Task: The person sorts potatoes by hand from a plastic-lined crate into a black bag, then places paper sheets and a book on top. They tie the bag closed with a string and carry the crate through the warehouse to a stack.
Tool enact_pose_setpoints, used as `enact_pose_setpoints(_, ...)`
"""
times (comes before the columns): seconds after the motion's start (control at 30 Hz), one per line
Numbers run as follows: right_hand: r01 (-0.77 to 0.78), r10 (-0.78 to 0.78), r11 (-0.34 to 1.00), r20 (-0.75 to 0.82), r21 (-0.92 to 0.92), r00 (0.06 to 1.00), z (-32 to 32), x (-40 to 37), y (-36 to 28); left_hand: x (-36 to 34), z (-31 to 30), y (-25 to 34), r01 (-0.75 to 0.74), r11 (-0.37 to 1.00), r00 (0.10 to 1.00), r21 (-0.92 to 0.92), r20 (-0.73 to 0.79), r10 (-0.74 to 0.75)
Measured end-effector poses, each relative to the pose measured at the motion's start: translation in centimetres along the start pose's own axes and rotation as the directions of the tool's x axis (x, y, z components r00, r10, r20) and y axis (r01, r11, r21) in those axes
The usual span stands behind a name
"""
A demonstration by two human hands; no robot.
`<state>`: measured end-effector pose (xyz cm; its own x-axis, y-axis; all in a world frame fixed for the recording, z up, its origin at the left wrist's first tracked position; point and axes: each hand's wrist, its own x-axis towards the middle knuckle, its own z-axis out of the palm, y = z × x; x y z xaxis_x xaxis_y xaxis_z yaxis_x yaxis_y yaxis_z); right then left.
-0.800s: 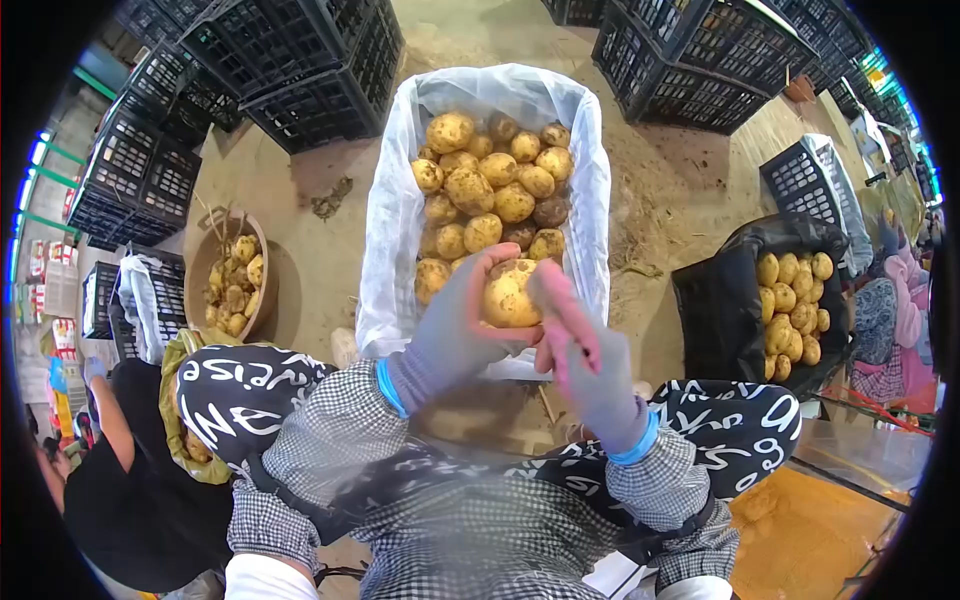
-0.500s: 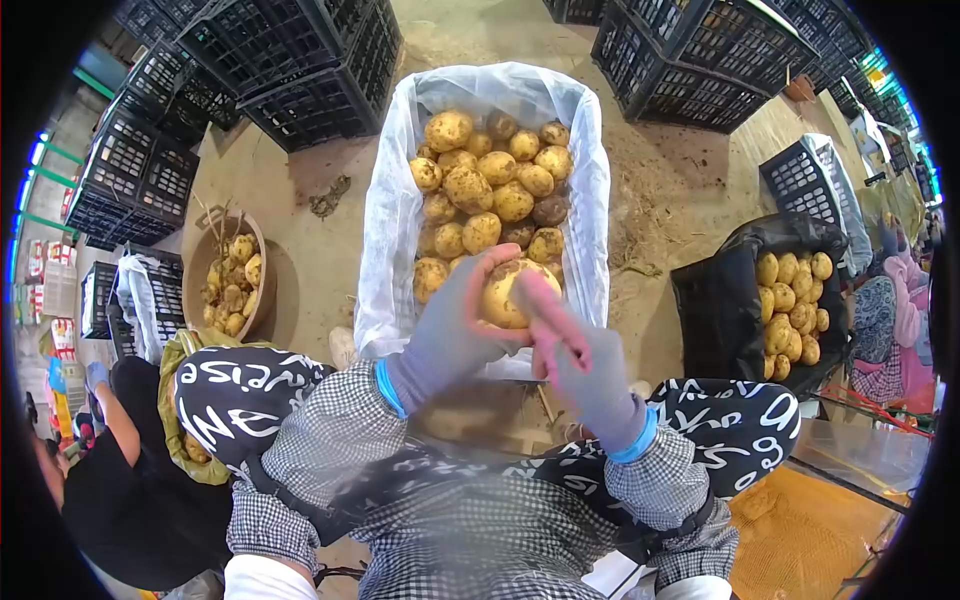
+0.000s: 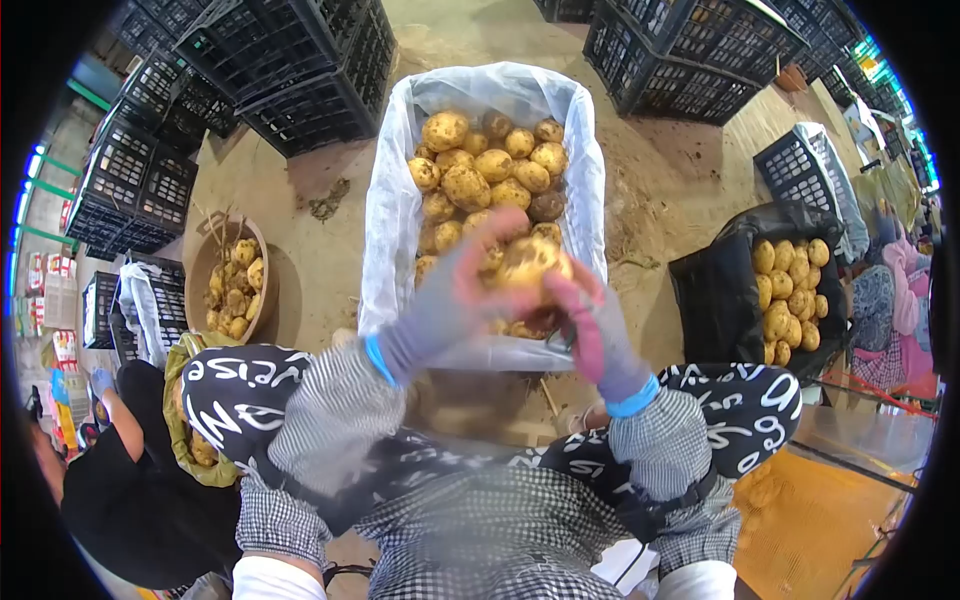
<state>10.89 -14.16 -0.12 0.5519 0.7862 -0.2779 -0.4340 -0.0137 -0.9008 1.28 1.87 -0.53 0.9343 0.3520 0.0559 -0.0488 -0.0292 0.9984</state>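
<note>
A yellow potato with brown patches (image 3: 532, 264) is held up over the near half of a white-lined crate (image 3: 378, 240). My left hand (image 3: 452, 295), in a grey and pink glove, grips it from the left and is smeared by motion. From the right, my right hand (image 3: 600, 335), gloved alike, closes its fingers and thumb on the potato's lower right side. Below and beyond both hands, several potatoes (image 3: 466, 187) with soil marks fill the crate; my hands and the held potato hide part of the near ones.
A brown basin (image 3: 263, 295) of small potatoes stands at left. On the right is a black-lined container (image 3: 715, 300) with several potatoes. Stacked black crates (image 3: 310, 95) rise at the back left, others (image 3: 680, 70) at the back right. A person in black (image 3: 140, 490) is at lower left.
The potato has risen and shifted slightly right, showing a browner, patchier side. My right hand has moved from across its front to its right side. My left hand has moved up.
</note>
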Motion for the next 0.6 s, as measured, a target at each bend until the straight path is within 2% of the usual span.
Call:
enact_pose_setpoints(0.03,0.059,-0.056,0.996,-0.039,0.065,0.998,-1.0,0.2,-0.2,1.3,-1.7,-1.0,0.073,0.977,0.997,-0.202,-0.014,-0.077)
enact_pose_setpoints(0.1,0.19,-0.168,0.965,-0.131,0.183,0.977,-3.2,0.5,-0.5,3.9,-5.7,-1.2,0.019,0.996,0.989,-0.085,-0.143,-0.031)
enact_pose_setpoints(0.13,0.26,-0.218,0.951,-0.234,0.167,0.947,-4.2,-0.4,-1.7,4.0,-6.5,-1.7,0.129,0.988,0.989,0.085,-0.077,-0.123)
enact_pose_setpoints(0.2,0.421,-0.338,0.898,-0.409,0.13,0.848,-6.1,-3.5,-5.3,4.7,-6.8,-3.8,0.281,0.859,0.949,0.428,0.008,-0.315)
enact_pose_setpoints(0.23,0.51,-0.406,0.854,-0.477,0.107,0.78,-6.9,-5.9,-6.8,5.1,-5.5,-5.6,0.196,0.753,0.934,0.628,0.116,-0.339)
enact_pose_setpoints(0.27,0.583,-0.464,0.812,-0.58,0.023,0.669,-7.7,-9.4,-7.9,5.2,-3.5,-8.1,0.068,0.62,0.901,0.782,0.219,-0.375)
enact_pose_setpoints(0.3,0.653,-0.525,0.753,-0.672,-0.081,0.523,-8.1,-13.0,-8.4,5.2,-1.6,-10.3,-0.06,0.518,0.853,0.853,0.314,-0.417)
enact_pose_setpoints(0.33,0.627,-0.621,0.723,-0.67,-0.289,0.407,-7.8,-16.2,-8.5,5.3,1.5,-12.3,-0.23,0.413,0.791,0.881,0.416,-0.448)
enact_pose_setpoints(0.37,0.555,-0.72,0.654,-0.649,-0.515,0.246,-7.4,-19.8,-8.6,5.1,3.3,-14.8,-0.3,0.516,0.78,0.803,0.518,-0.352)
enact_pose_setpoints(0.4,0.392,-0.803,0.568,-0.591,-0.724,0.07,-6.9,-23.9,-9.2,4.6,4.6,-16.8,-0.334,0.541,0.735,0.772,0.572,-0.363)
enact_pose_setpoints(0.43,0.275,-0.844,0.493,-0.531,-0.825,-0.079,-6.4,-27.9,-9.7,4.8,5.5,-17.8,-0.363,0.531,0.691,0.766,0.604,-0.398)
enact_pose_setpoints(0.47,0.124,-0.871,0.428,-0.445,-0.895,-0.207,-5.7,-31.9,-9.8,5.3,5.9,-18.9,-0.377,0.502,0.664,0.778,0.605,-0.439)
enact_pose_setpoints(0.53,-0.131,-0.865,0.38,-0.302,-0.916,-0.401,-4.0,-40.7,-9.6,6.9,7.3,-20.1,-0.396,0.436,0.644,0.808,0.583,-0.495)
enact_pose_setpoints(0.57,-0.352,-0.892,0.288,-0.115,-0.891,-0.438,-3.2,-44.9,-10.3,7.5,7.9,-20.2,-0.408,0.403,0.642,0.819,0.571,-0.512)
enact_pose_setpoints(0.6,-0.415,-0.824,0.258,0.026,-0.872,-0.567,-2.3,-48.0,-11.5,7.8,8.4,-20.3,-0.421,0.381,0.635,0.823,0.568,-0.524)
